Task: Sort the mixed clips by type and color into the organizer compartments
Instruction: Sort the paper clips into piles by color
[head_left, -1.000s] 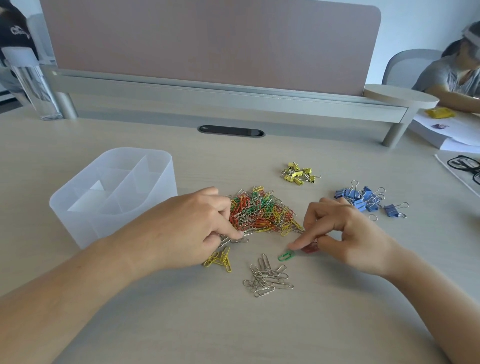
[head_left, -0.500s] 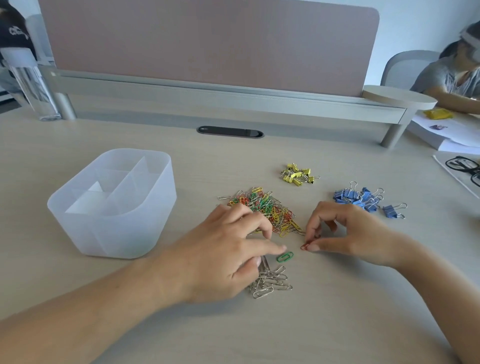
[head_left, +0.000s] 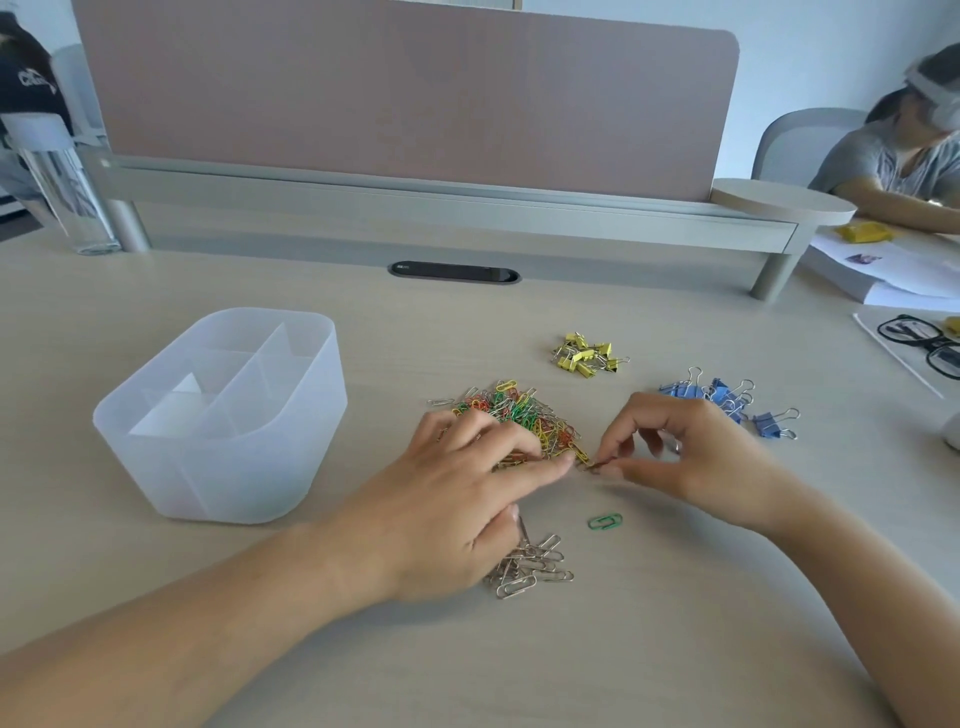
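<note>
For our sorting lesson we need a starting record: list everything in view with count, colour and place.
organizer: one, translucent white, left
mixed paper clips: one pile, multicoloured, centre
silver paper clips: one heap, silver, front
green paper clip: one, green, beside the heap
yellow binder clips: one cluster, behind pile
blue binder clips: one cluster, right
glasses: one pair, black, far right
bottle: one, clear, far left
left hand: one, resting on pile
right hand: one, pinching a clip at pile's edge

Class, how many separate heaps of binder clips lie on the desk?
2. A yellow heap beyond the mixed paper clips, and a blue heap to its right, partly hidden behind the right hand.
</note>
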